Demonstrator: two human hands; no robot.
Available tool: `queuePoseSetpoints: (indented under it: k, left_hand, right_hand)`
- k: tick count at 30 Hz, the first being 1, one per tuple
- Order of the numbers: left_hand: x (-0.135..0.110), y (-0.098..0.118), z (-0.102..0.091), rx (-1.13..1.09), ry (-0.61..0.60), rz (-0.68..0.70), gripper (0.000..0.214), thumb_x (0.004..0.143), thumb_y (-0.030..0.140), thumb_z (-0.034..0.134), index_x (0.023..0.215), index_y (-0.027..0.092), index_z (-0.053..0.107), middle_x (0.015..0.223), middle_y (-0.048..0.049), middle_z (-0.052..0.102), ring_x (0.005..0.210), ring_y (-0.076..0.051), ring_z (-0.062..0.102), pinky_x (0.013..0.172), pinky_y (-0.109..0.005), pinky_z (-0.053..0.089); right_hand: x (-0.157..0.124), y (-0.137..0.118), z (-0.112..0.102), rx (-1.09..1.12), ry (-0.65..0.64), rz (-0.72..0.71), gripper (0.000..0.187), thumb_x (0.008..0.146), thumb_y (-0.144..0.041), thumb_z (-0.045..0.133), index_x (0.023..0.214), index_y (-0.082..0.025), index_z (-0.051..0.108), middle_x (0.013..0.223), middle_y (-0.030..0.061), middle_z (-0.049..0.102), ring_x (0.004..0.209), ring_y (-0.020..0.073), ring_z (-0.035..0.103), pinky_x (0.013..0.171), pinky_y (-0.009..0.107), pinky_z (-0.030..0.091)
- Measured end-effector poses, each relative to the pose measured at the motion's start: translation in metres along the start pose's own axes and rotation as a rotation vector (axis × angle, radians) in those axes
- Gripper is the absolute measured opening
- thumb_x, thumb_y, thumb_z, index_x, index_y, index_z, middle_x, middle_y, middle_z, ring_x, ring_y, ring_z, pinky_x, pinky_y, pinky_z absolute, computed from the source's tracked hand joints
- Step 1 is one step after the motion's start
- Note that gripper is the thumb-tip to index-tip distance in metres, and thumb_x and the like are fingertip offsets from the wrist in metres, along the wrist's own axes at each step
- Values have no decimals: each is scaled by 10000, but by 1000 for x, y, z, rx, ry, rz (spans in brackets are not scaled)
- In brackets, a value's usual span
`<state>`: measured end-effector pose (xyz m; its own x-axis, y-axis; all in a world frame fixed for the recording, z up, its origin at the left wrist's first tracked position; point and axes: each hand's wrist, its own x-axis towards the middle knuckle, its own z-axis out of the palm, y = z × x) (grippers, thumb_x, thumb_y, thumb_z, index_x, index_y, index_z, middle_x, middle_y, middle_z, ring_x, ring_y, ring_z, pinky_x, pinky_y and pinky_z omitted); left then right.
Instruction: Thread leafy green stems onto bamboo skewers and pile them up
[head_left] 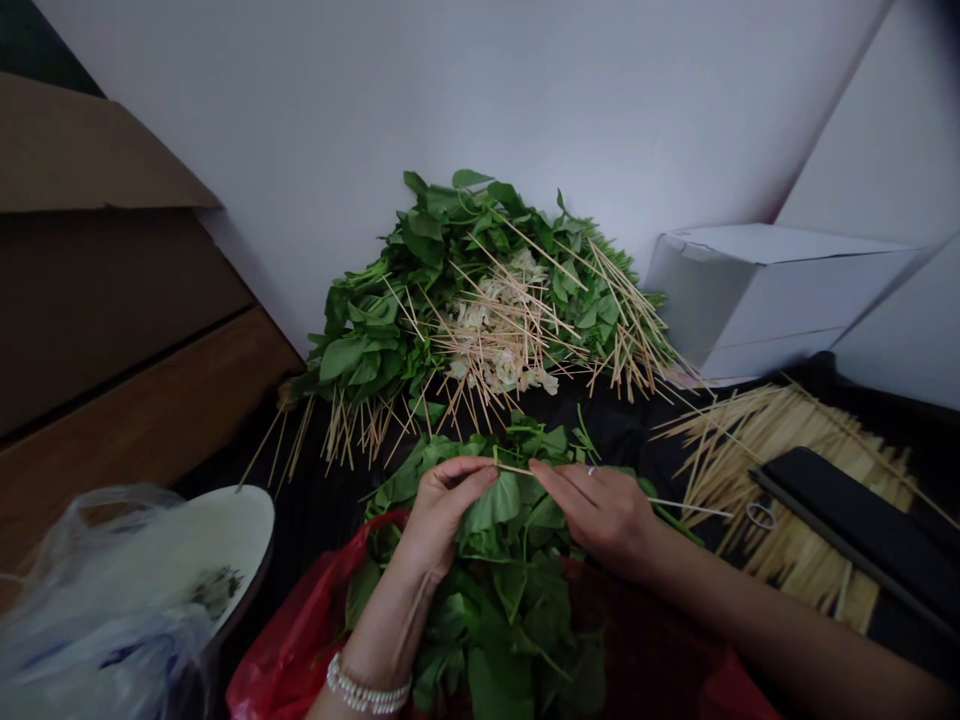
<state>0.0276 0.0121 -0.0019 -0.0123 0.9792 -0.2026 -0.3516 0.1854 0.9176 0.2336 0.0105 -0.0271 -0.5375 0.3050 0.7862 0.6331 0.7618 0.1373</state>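
Note:
My left hand (444, 502) pinches the stem of a green leaf (495, 508) between thumb and fingertips, at the tip of a wooden skewer (517, 469). Closed around that skewer is my right hand (611, 515), its index finger pointing along the stick toward the left fingers. The skewer's other end sticks out past the right wrist. Under both hands lies a heap of loose leafy greens (517, 610), partly over a red plastic bag (300, 630). Whether the skewer has pierced the stem is hard to make out.
Skewered greens (367, 340) are piled against the wall, with skewered pale vegetable pieces (499, 330) in the middle. At right, many bare skewers (795, 440) lie beneath a dark phone (847, 520), near a white box (795, 290). At left are a white bowl (251, 520), clear plastic bag (97, 620) and cardboard box (112, 160).

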Motion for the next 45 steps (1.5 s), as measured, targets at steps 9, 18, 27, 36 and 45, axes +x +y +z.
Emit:
queuePoseSetpoints:
  k: [9,18,27,36,45]
  left_hand:
    - [-3,-4,3,93,-66,59,180,570,268,908,691,187,802,679,-19,764,582,-108,635,592,-190,505]
    - [-5,-6,7,136,-66,113,157,612,271,878,727,191,807,757,-41,777,665,-157,663,681,-251,524]
    - [-1,-5,3,181,-72,202,303,676,395,843,887,179,810,852,-73,779,702,-163,640,680,-258,495]
    - [28,8,-49,741,335,578,154,766,327,721,851,208,771,856,-66,734,759,-215,627,747,-309,449]
    - [28,2,-47,915,340,595,90,746,281,723,713,215,671,747,-27,649,718,-204,589,708,-308,436]
  right_hand:
    - [-1,-3,2,13,-1,-33,337,974,-159,432,1231,-11,593,867,135,721,774,189,676,659,303,550]
    - [-4,1,8,41,-5,21,292,963,-145,484,1213,-49,601,858,101,716,759,170,676,652,287,531]
    - [0,9,8,52,93,103,262,955,-126,424,1119,-124,627,864,89,717,778,173,654,723,306,501]
    - [-7,35,5,89,126,449,233,953,-356,468,1059,-201,607,888,55,698,809,216,619,760,350,447]
    - [-1,28,4,131,142,396,212,947,-192,390,1020,-204,588,847,47,682,763,196,606,753,338,440]
